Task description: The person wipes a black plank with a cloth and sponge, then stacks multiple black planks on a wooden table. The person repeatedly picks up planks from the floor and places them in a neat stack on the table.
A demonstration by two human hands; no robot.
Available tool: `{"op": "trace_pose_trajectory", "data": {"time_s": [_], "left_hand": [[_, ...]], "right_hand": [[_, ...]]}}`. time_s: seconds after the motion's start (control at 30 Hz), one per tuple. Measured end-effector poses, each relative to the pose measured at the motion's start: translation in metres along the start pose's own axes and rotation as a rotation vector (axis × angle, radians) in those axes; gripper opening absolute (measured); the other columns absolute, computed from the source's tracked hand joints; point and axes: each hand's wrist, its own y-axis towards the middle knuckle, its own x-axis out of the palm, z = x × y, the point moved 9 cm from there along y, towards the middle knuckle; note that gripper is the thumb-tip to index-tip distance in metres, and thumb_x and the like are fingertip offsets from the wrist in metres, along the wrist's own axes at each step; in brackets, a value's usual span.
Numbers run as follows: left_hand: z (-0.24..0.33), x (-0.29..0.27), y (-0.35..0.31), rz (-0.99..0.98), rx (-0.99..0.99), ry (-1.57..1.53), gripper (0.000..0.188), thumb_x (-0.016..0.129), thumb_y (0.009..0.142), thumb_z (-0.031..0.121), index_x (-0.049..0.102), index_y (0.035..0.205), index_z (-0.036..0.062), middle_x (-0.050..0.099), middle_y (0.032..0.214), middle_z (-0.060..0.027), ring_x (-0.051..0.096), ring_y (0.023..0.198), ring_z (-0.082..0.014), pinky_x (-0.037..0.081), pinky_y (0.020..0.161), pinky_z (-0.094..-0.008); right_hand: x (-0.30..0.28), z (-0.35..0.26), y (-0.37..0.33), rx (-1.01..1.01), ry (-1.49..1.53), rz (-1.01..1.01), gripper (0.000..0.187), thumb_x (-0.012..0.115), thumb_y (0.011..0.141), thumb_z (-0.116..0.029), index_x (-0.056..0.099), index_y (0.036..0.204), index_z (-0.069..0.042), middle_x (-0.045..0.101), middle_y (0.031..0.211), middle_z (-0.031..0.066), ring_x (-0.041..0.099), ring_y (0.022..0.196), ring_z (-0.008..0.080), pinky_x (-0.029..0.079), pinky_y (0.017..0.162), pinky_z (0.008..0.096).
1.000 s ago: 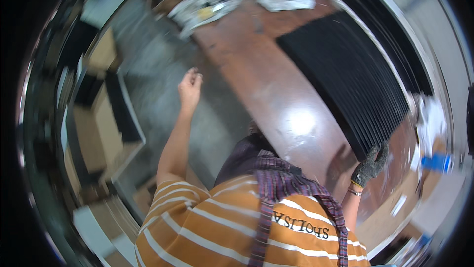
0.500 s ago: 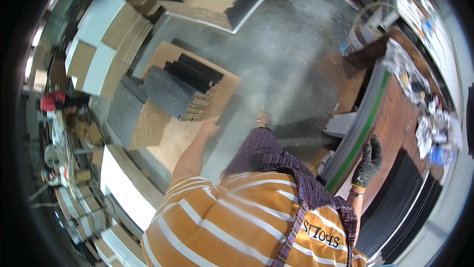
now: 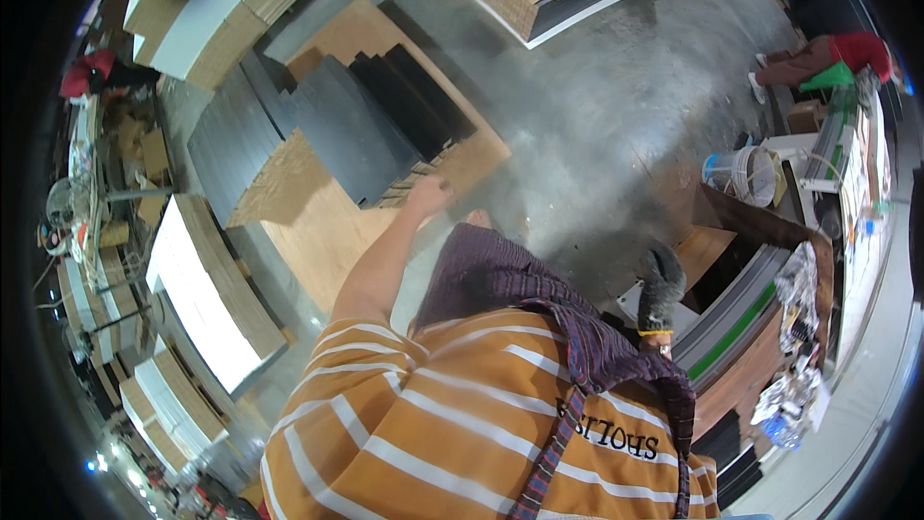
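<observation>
My bare left hand [image 3: 430, 196] hangs ahead of me with fingers loosely curled in and nothing seen in them. In view it overlaps the near edge of a stack of dark grey panels [image 3: 351, 126], which lies on a plywood sheet [image 3: 486, 150]; I see no grip on either. My right hand [image 3: 661, 289] wears a dark grey knit glove with a yellow cuff. Its fingers are extended and hold nothing visible. Beside it on the right runs a brown workbench [image 3: 739, 371] edged with grey and green strips [image 3: 736, 328].
White-faced boards [image 3: 207, 289] are stacked at left, more boards [image 3: 226, 15] behind. A large pallet of panels [image 3: 539, 25] stands far ahead. A bucket [image 3: 749, 174] and crumpled foil [image 3: 797, 294] are at right. One person [image 3: 837, 58] bends far right; another [image 3: 89, 73] is far left.
I have moved forward and my view has turned rightward. My gloved right hand has come off the bench area to beside its edge. My left hand still hangs near the panel stack.
</observation>
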Motion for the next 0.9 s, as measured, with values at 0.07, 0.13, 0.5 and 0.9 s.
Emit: {"op": "trace_pose_trajectory", "data": {"time_s": [0.07, 0.13, 0.5, 0.9], "left_hand": [[-0.010, -0.030, 0.013, 0.053, -0.069, -0.074, 0.035, 0.063, 0.083, 0.032, 0.072, 0.100, 0.0037, 0.069, 0.104, -0.0205, 0.066, 0.099, -0.0371, 0.051, 0.086, -0.0457], [-0.021, -0.046, 0.019, 0.117, -0.114, -0.171, 0.034, 0.063, 0.083, 0.032, 0.072, 0.098, 0.0039, 0.070, 0.102, -0.0195, 0.066, 0.096, -0.0373, 0.052, 0.086, -0.0471], [-0.110, 0.028, -0.001, 0.299, -0.672, -0.704, 0.028, 0.063, 0.086, 0.026, 0.072, 0.099, 0.0016, 0.071, 0.081, -0.0136, 0.068, 0.074, -0.0243, 0.051, 0.069, -0.0367], [-0.136, 0.216, 0.242, 0.687, -0.921, -2.077, 0.085, 0.043, 0.097, 0.064, 0.031, 0.148, -0.0031, 0.045, 0.147, -0.0172, 0.044, 0.136, -0.0285, 0.027, 0.116, -0.0416]], "right_hand": [[0.046, -0.034, 0.032, -0.038, -0.015, -0.094, 0.024, 0.060, 0.092, -0.005, 0.068, 0.113, 0.000, 0.069, 0.111, 0.0106, 0.063, 0.103, 0.0171, 0.050, 0.091, 0.0313], [0.083, -0.052, 0.070, 0.017, 0.151, -0.190, 0.023, 0.060, 0.092, -0.005, 0.069, 0.112, 0.000, 0.069, 0.108, 0.0095, 0.063, 0.097, 0.0152, 0.051, 0.086, 0.0300], [0.385, -0.077, 0.293, -0.283, -0.110, -0.936, 0.023, 0.064, 0.090, -0.017, 0.070, 0.108, -0.005, 0.073, 0.102, 0.0111, 0.069, 0.090, 0.0255, 0.053, 0.078, 0.0358], [0.732, 0.148, 0.352, -0.180, 0.073, -1.437, 0.034, 0.052, 0.096, -0.021, 0.062, 0.121, 0.000, 0.062, 0.125, 0.0146, 0.061, 0.113, 0.0271, 0.046, 0.100, 0.0352]]}}
